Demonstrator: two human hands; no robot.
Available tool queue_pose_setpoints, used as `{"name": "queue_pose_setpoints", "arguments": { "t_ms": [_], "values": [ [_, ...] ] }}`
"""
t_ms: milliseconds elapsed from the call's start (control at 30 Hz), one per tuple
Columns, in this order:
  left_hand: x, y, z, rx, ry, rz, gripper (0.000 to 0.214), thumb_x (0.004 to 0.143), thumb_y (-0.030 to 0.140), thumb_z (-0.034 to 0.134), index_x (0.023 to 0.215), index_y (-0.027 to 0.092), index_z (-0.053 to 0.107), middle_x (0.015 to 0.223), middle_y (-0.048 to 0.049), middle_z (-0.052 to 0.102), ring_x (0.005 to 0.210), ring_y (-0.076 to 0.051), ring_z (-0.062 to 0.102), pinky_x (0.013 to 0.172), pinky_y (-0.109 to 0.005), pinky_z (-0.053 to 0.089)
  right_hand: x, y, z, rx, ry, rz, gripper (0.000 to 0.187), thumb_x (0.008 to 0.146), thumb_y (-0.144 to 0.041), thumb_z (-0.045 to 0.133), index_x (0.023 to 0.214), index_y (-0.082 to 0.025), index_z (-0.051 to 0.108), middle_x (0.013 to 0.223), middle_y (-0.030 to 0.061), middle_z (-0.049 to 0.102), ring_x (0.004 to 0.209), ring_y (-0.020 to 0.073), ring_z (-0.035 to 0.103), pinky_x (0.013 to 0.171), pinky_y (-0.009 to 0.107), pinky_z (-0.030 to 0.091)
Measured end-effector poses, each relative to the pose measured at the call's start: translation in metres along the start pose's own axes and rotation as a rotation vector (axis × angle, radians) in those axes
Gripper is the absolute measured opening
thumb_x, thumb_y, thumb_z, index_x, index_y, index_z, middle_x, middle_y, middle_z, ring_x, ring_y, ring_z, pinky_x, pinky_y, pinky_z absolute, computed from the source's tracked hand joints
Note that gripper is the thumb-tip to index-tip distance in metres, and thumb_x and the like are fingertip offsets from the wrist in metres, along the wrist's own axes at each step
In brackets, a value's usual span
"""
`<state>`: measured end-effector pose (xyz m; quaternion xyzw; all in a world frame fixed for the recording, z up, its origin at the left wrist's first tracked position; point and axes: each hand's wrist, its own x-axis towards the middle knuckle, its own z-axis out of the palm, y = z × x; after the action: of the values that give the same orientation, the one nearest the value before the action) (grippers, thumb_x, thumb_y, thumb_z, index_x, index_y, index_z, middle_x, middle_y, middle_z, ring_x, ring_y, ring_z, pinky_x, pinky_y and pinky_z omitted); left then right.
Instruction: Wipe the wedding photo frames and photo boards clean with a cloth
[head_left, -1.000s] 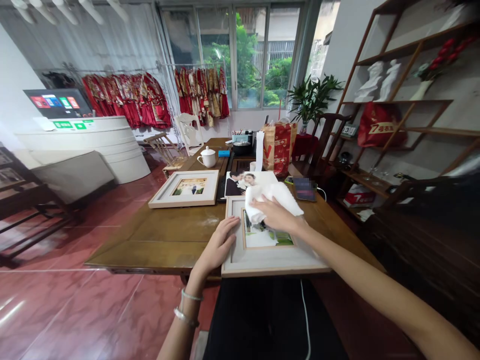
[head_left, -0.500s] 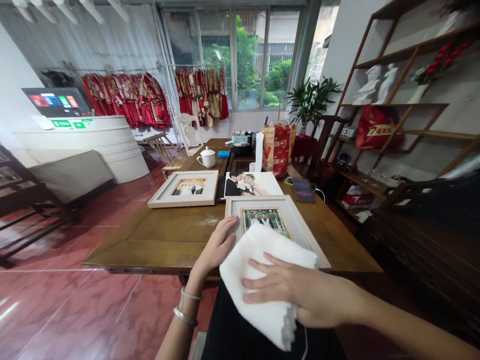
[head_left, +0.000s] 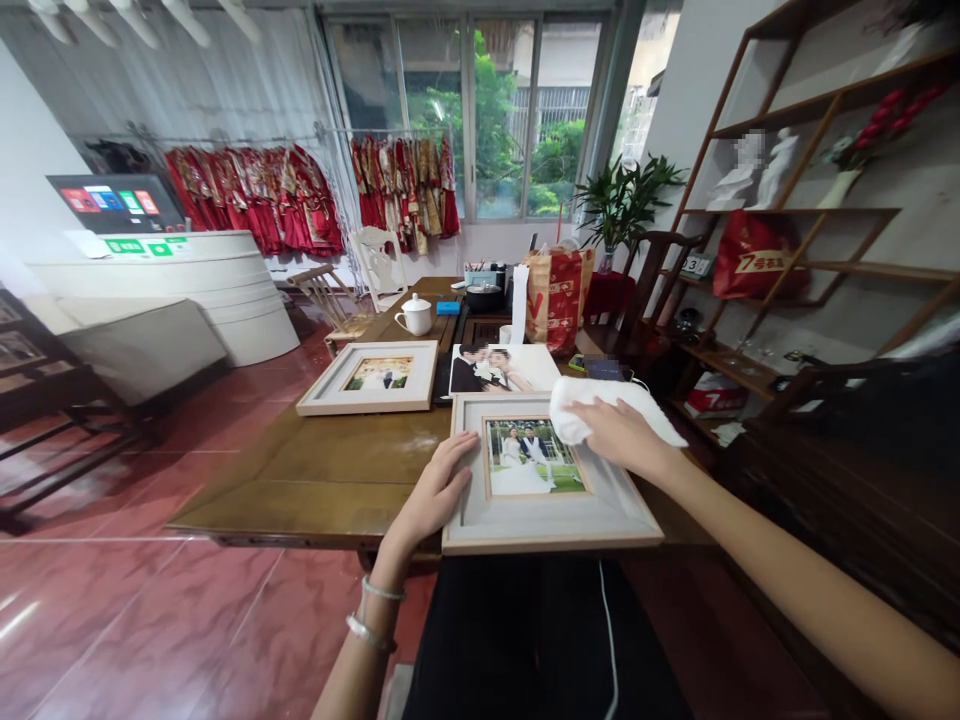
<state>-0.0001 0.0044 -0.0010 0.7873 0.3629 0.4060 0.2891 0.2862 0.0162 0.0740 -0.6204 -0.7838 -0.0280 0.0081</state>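
Note:
A framed wedding photo (head_left: 529,520) lies face up at the table's near edge, with a pale wood rim and a light mat. Along its left rim, my left hand (head_left: 441,488) rests with fingers stretched out and nothing in them. My right hand (head_left: 626,435) has a white cloth (head_left: 574,400) under its fingers, at the frame's upper right corner. Part of that corner is hidden by the cloth. Behind lies an unframed photo print (head_left: 536,368) of a couple. A second framed photo (head_left: 322,395) lies to the left.
On the wooden table (head_left: 337,460) stand a white lidded cup (head_left: 415,315), a red and tan paper bag (head_left: 556,295) and a black pot (head_left: 484,297). A phone (head_left: 604,368) lies right of the print. A white cable (head_left: 609,640) hangs over my lap.
My right hand has moved with the cloth up and away, from the frame's near side to its upper right corner. The photo is now uncovered. My left hand has stayed put.

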Motion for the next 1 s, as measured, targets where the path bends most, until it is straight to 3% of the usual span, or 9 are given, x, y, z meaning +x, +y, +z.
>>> {"name": "queue_pose_setpoints", "arguments": {
  "t_ms": [100, 167, 367, 467, 567, 700, 833, 1000],
  "values": [
    [0.0, -0.001, 0.0, 0.007, 0.002, -0.001, 0.043, 0.088, 0.017, 0.044, 0.131, 0.023, 0.051, 0.142, -0.0077, 0.046, 0.135, -0.022, 0.035, 0.115, -0.044, 0.024, 0.02, -0.005, 0.01, 0.018, 0.017, -0.024, 0.074, 0.069, 0.003, 0.04, 0.141, -0.015, 0.039, 0.147, 0.01, 0.037, 0.136, 0.0352, 0.027, 0.107, 0.055, 0.026],
    [0.0, -0.001, 0.001, 0.011, -0.004, -0.007, 0.043, 0.088, 0.017, 0.044, 0.13, 0.022, 0.051, 0.142, -0.0081, 0.046, 0.135, -0.023, 0.035, 0.115, -0.044, 0.024, 0.018, -0.012, 0.015, 0.031, 0.002, -0.086, 0.079, 0.065, 0.004, 0.04, 0.141, -0.016, 0.039, 0.149, 0.0066, 0.035, 0.139, 0.0322, 0.022, 0.109, 0.052, 0.024],
    [0.0, 0.001, 0.001, 0.017, -0.009, -0.017, 0.042, 0.089, 0.018, 0.044, 0.13, 0.021, 0.051, 0.141, -0.0084, 0.046, 0.135, -0.022, 0.035, 0.116, -0.044, 0.023, -0.046, -0.034, 0.003, 0.244, -0.162, -0.445, 0.089, 0.055, 0.005, 0.037, 0.139, -0.021, 0.043, 0.146, 0.0006, 0.039, 0.139, 0.023, 0.021, 0.114, 0.046, 0.019],
    [0.0, 0.002, 0.001, 0.021, -0.011, -0.014, 0.041, 0.09, 0.018, 0.043, 0.13, 0.022, 0.051, 0.142, -0.0077, 0.046, 0.135, -0.022, 0.035, 0.116, -0.044, 0.023, -0.082, -0.035, -0.014, 0.325, -0.251, -0.428, 0.088, 0.055, 0.005, 0.037, 0.138, -0.026, 0.044, 0.145, -0.0026, 0.041, 0.138, 0.0223, 0.025, 0.113, 0.043, 0.023],
    [0.0, 0.002, 0.001, 0.021, -0.005, -0.014, 0.041, 0.09, 0.018, 0.043, 0.13, 0.022, 0.052, 0.142, -0.0076, 0.046, 0.135, -0.022, 0.036, 0.115, -0.043, 0.023, -0.096, -0.025, -0.027, 0.323, -0.295, -0.303, 0.082, 0.059, 0.003, 0.038, 0.133, -0.029, 0.051, 0.141, -0.0043, 0.045, 0.136, 0.0247, 0.03, 0.111, 0.042, 0.028],
    [0.0, 0.003, 0.0, 0.012, -0.011, -0.026, 0.042, 0.089, 0.018, 0.044, 0.13, 0.022, 0.051, 0.142, -0.0078, 0.045, 0.135, -0.022, 0.034, 0.116, -0.043, 0.023, -0.07, -0.002, -0.023, 0.217, -0.234, -0.162, 0.077, 0.062, 0.003, 0.039, 0.131, -0.028, 0.053, 0.14, -0.0035, 0.047, 0.136, 0.0258, 0.03, 0.112, 0.047, 0.024],
    [0.0, 0.003, 0.0, 0.01, -0.024, -0.022, 0.042, 0.09, 0.018, 0.043, 0.131, 0.021, 0.05, 0.143, -0.0086, 0.044, 0.137, -0.021, 0.033, 0.116, -0.043, 0.021, -0.018, 0.015, -0.001, 0.148, -0.043, -0.074, 0.078, 0.065, 0.005, 0.036, 0.136, -0.025, 0.046, 0.145, -0.0007, 0.042, 0.138, 0.0239, 0.026, 0.111, 0.048, 0.023],
    [0.001, 0.003, 0.001, 0.007, -0.014, -0.032, 0.041, 0.089, 0.019, 0.045, 0.13, 0.022, 0.052, 0.142, -0.0084, 0.045, 0.136, -0.023, 0.034, 0.116, -0.045, 0.021, 0.015, 0.007, 0.019, 0.141, 0.059, -0.032, 0.077, 0.067, 0.004, 0.037, 0.14, -0.018, 0.04, 0.148, 0.0056, 0.037, 0.14, 0.0281, 0.021, 0.11, 0.053, 0.021]
  ]
}}
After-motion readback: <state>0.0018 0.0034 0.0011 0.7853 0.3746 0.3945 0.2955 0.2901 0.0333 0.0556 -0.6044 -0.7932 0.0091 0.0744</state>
